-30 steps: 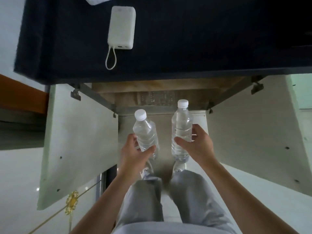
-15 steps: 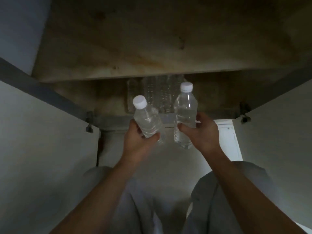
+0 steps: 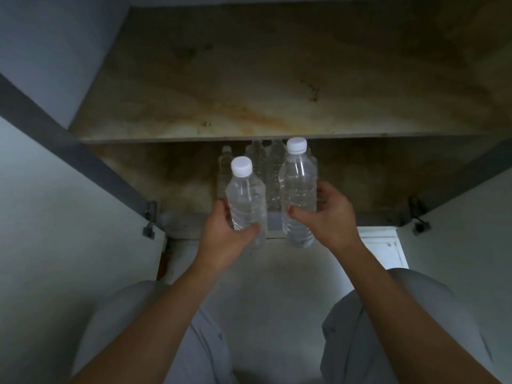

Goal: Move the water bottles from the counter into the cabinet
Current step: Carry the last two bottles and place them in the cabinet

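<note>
My left hand (image 3: 221,239) grips a clear water bottle with a white cap (image 3: 245,200) around its lower half. A second clear bottle (image 3: 297,187), also white-capped, is gripped by my right hand (image 3: 327,217). Both bottles are upright and held just in front of the open cabinet's lower compartment (image 3: 360,176). Several more clear bottles (image 3: 266,167) stand together inside that dim compartment, right behind the two I hold. A stained wooden shelf (image 3: 263,106) spans the cabinet above them.
The cabinet's left door (image 3: 61,217) and right door (image 3: 465,231) stand open on either side, hinges (image 3: 149,220) showing at the frame. My knees in grey trousers (image 3: 401,314) are below, over a pale floor.
The camera has dropped from above the counter to the level of the cabinet opening. Both hands have carried the bottles forward, closer to the bottles stored inside.
</note>
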